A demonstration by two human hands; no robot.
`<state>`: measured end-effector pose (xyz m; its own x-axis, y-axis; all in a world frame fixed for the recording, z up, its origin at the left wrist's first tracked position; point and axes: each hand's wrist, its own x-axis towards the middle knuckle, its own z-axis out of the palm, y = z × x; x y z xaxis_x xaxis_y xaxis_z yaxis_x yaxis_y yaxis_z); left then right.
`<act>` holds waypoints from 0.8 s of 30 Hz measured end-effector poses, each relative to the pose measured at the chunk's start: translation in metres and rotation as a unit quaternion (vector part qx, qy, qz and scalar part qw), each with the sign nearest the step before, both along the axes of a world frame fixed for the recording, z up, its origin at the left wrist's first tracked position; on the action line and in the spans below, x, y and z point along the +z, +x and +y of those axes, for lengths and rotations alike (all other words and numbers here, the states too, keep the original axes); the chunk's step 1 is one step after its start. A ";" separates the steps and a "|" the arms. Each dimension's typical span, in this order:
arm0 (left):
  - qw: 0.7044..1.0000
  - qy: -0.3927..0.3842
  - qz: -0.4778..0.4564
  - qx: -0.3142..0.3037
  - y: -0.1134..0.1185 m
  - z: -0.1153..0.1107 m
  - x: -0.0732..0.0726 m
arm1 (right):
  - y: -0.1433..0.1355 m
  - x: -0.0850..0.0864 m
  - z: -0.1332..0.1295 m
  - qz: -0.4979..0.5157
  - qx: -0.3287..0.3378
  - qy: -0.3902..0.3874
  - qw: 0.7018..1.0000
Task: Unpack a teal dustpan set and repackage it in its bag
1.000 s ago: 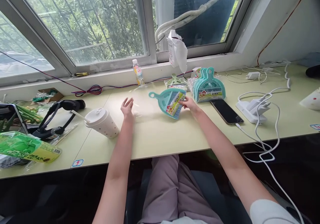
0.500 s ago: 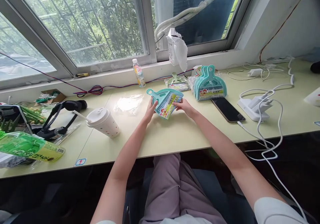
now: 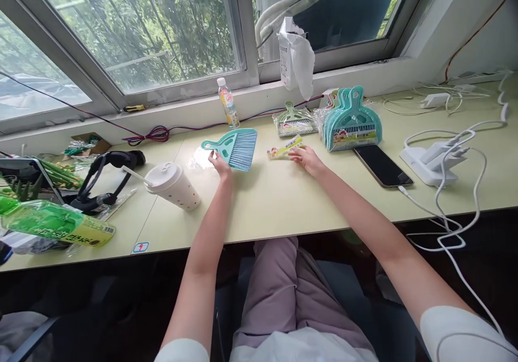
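Fingers closed on its handle side, my left hand (image 3: 221,165) holds the teal plastic dustpan-and-brush set (image 3: 238,149) just left of centre — long axis nearly level, handle leftward, bristles right. My right hand's (image 3: 309,161) fingers, slightly apart, meet the yellow printed card (image 3: 283,149) — grip unclear.

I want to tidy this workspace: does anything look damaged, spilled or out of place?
The white box by the window looks damaged, its top ragged. On the left of the table, a green bottle lies on its side. No spill shows.
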<state>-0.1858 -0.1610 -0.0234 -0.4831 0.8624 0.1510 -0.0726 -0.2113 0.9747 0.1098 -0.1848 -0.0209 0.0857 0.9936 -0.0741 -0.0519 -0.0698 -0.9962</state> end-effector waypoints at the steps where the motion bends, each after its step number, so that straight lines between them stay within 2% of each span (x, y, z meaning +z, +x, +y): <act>1: 0.999 -0.014 -0.010 0.034 0.003 -0.001 0.001 | -0.001 -0.001 0.001 0.008 -0.023 0.006 1.000; 3: 0.998 -0.029 -0.013 0.060 0.012 -0.005 0.005 | -0.003 -0.002 0.001 0.010 -0.063 0.020 0.998; 6: 0.999 -0.023 0.028 0.025 0.033 -0.017 0.009 | -0.006 -0.001 -0.004 -0.014 -0.103 0.048 0.993; 8: 0.997 0.002 0.078 -0.011 0.050 -0.030 0.011 | -0.012 0.001 -0.009 -0.089 -0.103 0.127 0.983; 10: 0.988 0.046 0.135 -0.061 0.070 -0.046 0.011 | -0.019 0.003 -0.016 -0.213 -0.071 0.245 0.943; 12: 0.971 0.090 0.183 -0.125 0.090 -0.063 0.010 | -0.028 0.005 -0.024 -0.329 -0.043 0.337 0.881; 13: 0.962 0.102 0.207 -0.146 0.099 -0.070 0.009 | -0.032 0.006 -0.027 -0.363 -0.040 0.358 0.859; 15: 0.957 0.115 0.230 -0.134 0.111 -0.081 0.008 | -0.038 0.008 -0.032 -0.396 -0.052 0.372 0.838; 18: 0.956 0.131 0.220 -0.144 0.116 -0.082 0.006 | -0.040 0.010 -0.031 -0.386 -0.060 0.358 0.848; 21: 0.953 0.131 0.185 -0.198 0.110 -0.069 0.008 | -0.037 0.014 -0.024 -0.341 -0.057 0.323 0.881; 24: 0.953 0.109 0.178 -0.221 0.105 -0.056 0.010 | -0.035 0.018 -0.022 -0.289 -0.041 0.299 0.908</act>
<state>-0.0812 -0.2169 -0.0131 0.0359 0.8993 0.4359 0.1264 -0.4368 0.8907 0.0752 -0.2065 -0.0033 0.0135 0.8295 0.5583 0.5120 0.4739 -0.7164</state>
